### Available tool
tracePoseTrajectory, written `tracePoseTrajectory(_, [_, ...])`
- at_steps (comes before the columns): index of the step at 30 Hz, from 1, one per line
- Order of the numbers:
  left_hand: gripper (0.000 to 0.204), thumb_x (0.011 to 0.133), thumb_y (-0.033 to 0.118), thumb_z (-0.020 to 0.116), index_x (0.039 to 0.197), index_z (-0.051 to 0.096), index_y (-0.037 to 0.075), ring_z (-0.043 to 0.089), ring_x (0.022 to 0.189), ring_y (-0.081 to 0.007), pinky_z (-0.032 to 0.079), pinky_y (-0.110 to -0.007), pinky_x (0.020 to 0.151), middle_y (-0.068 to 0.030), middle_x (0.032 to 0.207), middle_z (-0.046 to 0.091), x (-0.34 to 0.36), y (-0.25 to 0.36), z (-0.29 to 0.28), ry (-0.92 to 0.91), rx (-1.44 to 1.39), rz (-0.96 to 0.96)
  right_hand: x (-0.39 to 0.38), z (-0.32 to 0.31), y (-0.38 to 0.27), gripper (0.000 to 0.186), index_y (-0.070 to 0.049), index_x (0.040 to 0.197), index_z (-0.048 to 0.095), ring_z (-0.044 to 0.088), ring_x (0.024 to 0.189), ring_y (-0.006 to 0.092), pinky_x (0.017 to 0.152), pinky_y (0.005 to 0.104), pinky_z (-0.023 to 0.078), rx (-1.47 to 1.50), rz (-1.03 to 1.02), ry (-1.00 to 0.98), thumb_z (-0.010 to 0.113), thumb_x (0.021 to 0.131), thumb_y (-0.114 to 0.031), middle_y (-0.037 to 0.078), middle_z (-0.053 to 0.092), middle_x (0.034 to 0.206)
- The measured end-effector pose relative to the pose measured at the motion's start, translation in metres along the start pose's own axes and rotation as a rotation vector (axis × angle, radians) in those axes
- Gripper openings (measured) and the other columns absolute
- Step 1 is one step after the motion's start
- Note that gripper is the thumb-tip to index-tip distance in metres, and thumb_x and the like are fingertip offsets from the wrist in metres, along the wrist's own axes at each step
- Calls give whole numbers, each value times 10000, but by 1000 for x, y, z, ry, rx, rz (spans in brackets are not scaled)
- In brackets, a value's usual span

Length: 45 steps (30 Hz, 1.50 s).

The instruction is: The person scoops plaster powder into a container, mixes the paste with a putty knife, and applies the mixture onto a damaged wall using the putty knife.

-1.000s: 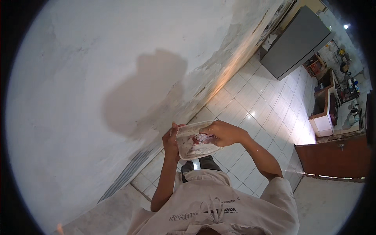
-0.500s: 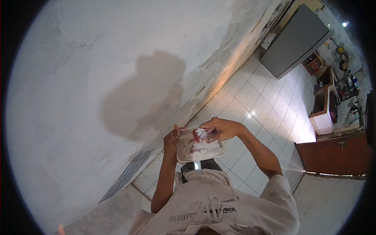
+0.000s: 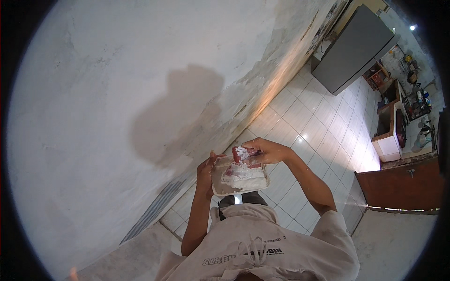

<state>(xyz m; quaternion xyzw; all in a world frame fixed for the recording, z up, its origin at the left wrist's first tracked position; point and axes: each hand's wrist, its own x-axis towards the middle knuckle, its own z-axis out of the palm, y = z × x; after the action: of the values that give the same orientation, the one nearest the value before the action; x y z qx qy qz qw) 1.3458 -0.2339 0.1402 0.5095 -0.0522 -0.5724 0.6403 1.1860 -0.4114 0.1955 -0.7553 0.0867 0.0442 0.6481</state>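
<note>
A shallow, clear plastic tray (image 3: 218,183) is held out in front of my waist, with white paste (image 3: 251,179) spread over its bottom. My left hand (image 3: 205,171) grips the tray's left side, thumb at the far corner. Closed around a red scraper (image 3: 235,153), my right hand (image 3: 269,151) is over the tray's far right edge. A lump of white paste sits on the scraper; the fingers hide part of the tool, so its full shape does not show. White smears mark the right fingers and forearm.
A pale, patchy wall (image 3: 108,103) rises close on my left, a corrugated grey strip (image 3: 154,210) at its foot. Tiled floor (image 3: 304,136) runs ahead to a grey refrigerator (image 3: 354,49). At the right are a kitchen counter (image 3: 388,146) and a brown door (image 3: 398,187).
My right hand has raised the scraper toward the tray's far edge, exposing more of the paste below. The tray, in my left hand, has dipped slightly toward me.
</note>
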Motion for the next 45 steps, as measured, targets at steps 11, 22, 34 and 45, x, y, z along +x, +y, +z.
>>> tracePoseTrajectory(11, [557, 928, 441, 575, 1065, 604, -98, 671, 797, -267, 583, -379, 739, -192, 979, 654, 5, 2, 11, -34, -72, 9, -11, -16, 47, 280, 5, 1111, 601, 599, 910, 112, 847, 282, 469, 646, -93, 406, 618, 834, -32, 42, 647, 1033])
tracePoseTrajectory(22, [490, 962, 401, 520, 1075, 592, -71, 674, 845, -321, 576, -428, 777, -196, 983, 649, 17, 4, -3, 4, -86, 70, 1, -36, 164, 303, -19, 1193, 571, 648, 777, 109, 660, 253, 563, 1092, -309, 1098, 516, 897, -50, 30, 652, 978])
tracePoseTrajectory(34, [532, 948, 472, 507, 1120, 561, -28, 648, 919, -321, 547, -443, 826, -182, 1015, 646, 36, 0, 2, 138, 20, 75, 133, -24, 327, 206, 4, 1025, 582, 635, 735, 178, 630, 324, 529, 558, 204, 1892, 608, 828, -51, 86, 648, 894])
tracePoseTrajectory(45, [520, 916, 492, 554, 1107, 567, 8, 643, 930, -356, 546, -478, 826, -188, 1032, 641, 42, 0, 13, 232, -15, 9, 159, -43, 214, 256, 35, 1009, 592, 641, 796, 223, 748, 357, 512, 446, 293, 1785, 657, 803, -102, 144, 664, 892])
